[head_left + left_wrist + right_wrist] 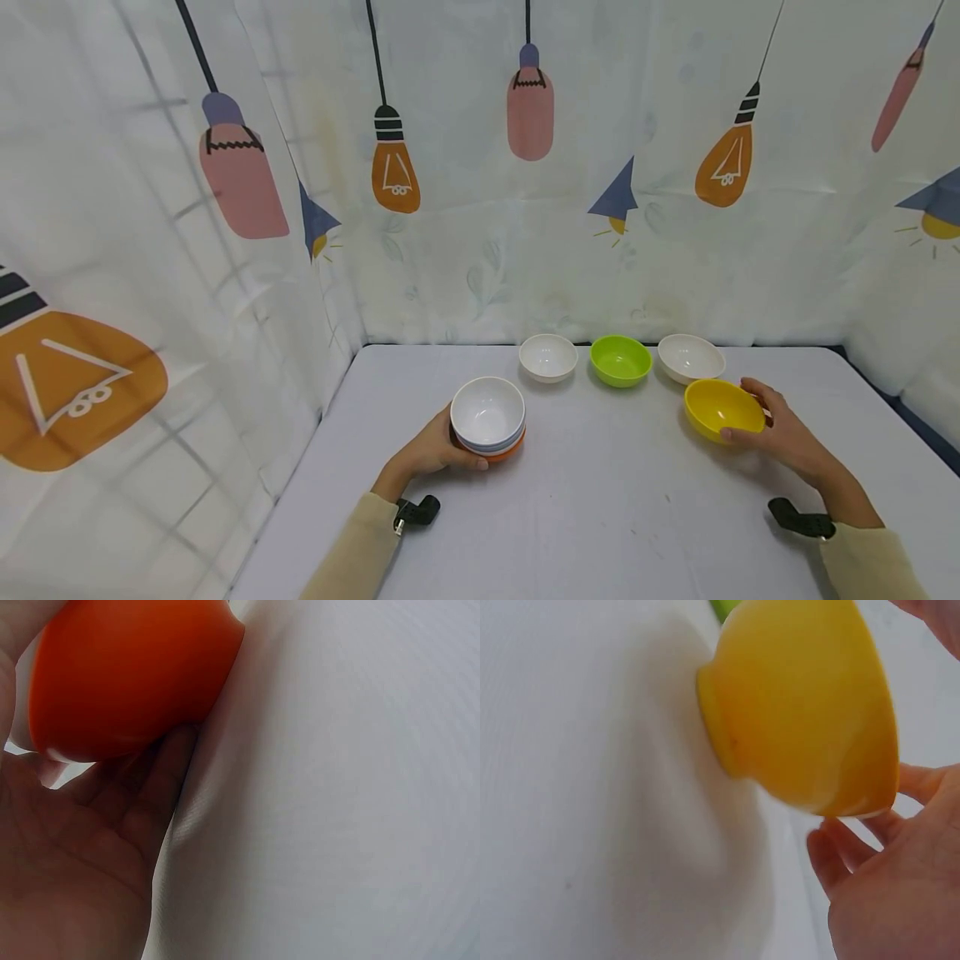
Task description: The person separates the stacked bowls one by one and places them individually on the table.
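A stack of nested bowls stands left of the middle of the table, with a white bowl (488,410) on top and an orange bowl (135,675) at the bottom. My left hand (438,446) grips the stack from its left side, thumb at the front; in the left wrist view its fingers curve round the orange bowl close to the cloth. On the right, my right hand (783,433) holds a yellow bowl (723,408) by its right side, thumb in front and fingers behind. The right wrist view shows the yellow bowl's foot slightly tilted, with shadow beneath it.
Along the back edge of the white-covered table (585,517) stand a white bowl (548,358), a green bowl (620,362) and another white bowl (691,359), just behind the yellow one. A printed cloth curtain (465,275) hangs behind and at both sides.
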`<state>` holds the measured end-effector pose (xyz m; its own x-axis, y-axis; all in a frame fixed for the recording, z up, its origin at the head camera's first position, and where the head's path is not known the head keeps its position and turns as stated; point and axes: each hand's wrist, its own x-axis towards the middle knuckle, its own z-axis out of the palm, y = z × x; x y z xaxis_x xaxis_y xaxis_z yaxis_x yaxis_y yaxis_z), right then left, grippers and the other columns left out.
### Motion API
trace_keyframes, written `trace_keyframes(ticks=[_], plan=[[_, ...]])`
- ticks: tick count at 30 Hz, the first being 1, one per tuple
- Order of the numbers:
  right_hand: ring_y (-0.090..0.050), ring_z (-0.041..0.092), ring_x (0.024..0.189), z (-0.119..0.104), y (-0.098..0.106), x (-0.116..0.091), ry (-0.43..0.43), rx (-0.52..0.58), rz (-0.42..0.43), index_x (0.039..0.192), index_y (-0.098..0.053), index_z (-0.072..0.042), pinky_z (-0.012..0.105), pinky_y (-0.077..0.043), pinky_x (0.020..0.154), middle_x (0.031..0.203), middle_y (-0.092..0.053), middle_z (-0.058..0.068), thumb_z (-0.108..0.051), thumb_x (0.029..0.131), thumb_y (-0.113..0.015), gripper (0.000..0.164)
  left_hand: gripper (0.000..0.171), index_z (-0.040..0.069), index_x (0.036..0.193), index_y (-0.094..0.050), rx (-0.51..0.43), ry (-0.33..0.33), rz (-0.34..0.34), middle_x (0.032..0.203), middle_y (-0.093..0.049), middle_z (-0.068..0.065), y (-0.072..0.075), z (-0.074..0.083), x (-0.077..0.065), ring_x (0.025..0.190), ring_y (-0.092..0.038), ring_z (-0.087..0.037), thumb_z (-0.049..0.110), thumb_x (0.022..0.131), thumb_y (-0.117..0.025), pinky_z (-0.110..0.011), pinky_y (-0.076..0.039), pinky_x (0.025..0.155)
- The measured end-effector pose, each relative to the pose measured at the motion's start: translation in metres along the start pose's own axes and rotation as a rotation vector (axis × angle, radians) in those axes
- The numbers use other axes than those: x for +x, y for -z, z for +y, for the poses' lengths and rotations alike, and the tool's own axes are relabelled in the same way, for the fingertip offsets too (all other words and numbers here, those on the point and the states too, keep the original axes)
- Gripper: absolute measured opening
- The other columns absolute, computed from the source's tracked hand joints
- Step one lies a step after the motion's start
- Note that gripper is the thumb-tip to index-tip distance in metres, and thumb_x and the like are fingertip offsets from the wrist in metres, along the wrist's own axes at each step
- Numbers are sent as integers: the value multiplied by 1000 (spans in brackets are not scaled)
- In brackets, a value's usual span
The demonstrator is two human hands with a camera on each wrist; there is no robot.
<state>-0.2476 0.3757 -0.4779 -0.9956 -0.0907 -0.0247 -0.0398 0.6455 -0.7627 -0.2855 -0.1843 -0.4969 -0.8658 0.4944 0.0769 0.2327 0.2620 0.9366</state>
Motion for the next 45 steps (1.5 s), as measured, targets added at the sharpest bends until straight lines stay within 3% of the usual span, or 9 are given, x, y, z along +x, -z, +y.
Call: trace_keyframes(ticks=[6,14,17,20,22,24,28,33,45], plan=[[-21,62,134,-25,0,-1,-4,-70,100,163,-8,-5,83,-33,97,161,-8,39,-42,91,-76,106,111,33,153,-36,-12,0,-10,149,-51,6,0,-2,1,140,-46,-19,14,64,-99,-49,-30,121],[-29,57,134,-65,-9,-7,130,-29,161,161,-22,-9,76,-36,98,159,-22,31,-34,93,-75,90,112,33,153,-37,-15,-8,-7,148,-52,6,0,-2,1,139,-47,-18,12,62,-100,-48,-29,122],[-38,46,131,-77,-21,-7,193,-19,169,158,-29,-8,47,-43,106,155,-34,26,-28,93,-76,82,113,33,153,-37,-17,-14,-4,148,-52,6,0,-2,1,139,-47,-19,12,62,-100,-49,-29,121],[-49,22,126,-87,-37,-6,290,4,170,152,-38,-6,13,-41,101,145,-50,19,-20,92,-77,73,113,34,153,-37,-18,-18,-4,148,-52,6,0,-1,0,139,-47,-19,11,61,-100,-49,-29,121],[-54,10,119,-95,-50,-5,325,33,137,148,-43,-6,4,-39,97,138,-56,14,-19,92,-77,67,113,34,153,-37,-21,-28,-9,149,-52,6,0,-1,0,140,-47,-19,11,62,-99,-49,-29,122],[-57,5,115,-102,-63,-4,344,53,90,146,-45,-7,8,-45,97,134,-59,12,-19,93,-76,62,113,34,153,-36,-29,-37,-17,149,-51,6,0,-1,1,140,-47,-19,10,62,-99,-49,-29,121],[-63,20,115,-119,-89,2,310,71,-15,143,-48,-12,28,-54,100,131,-62,10,-29,94,-76,59,113,33,153,-36,-40,-34,-18,149,-51,5,-1,1,0,140,-46,-19,9,63,-99,-48,-30,121],[-63,26,116,-142,-122,12,315,111,-124,142,-49,-11,50,-52,104,132,-62,14,-32,92,-77,61,112,32,153,-37,-36,-13,-3,149,-52,4,-1,2,-1,139,-46,-19,11,62,-99,-48,-29,121],[-59,29,122,-191,-186,36,376,231,-210,147,-46,-13,51,-48,107,139,-57,10,-28,90,-81,68,113,32,154,-35,-30,-30,-20,150,-50,4,0,0,1,139,-47,-19,10,63,-99,-45,-31,121]])
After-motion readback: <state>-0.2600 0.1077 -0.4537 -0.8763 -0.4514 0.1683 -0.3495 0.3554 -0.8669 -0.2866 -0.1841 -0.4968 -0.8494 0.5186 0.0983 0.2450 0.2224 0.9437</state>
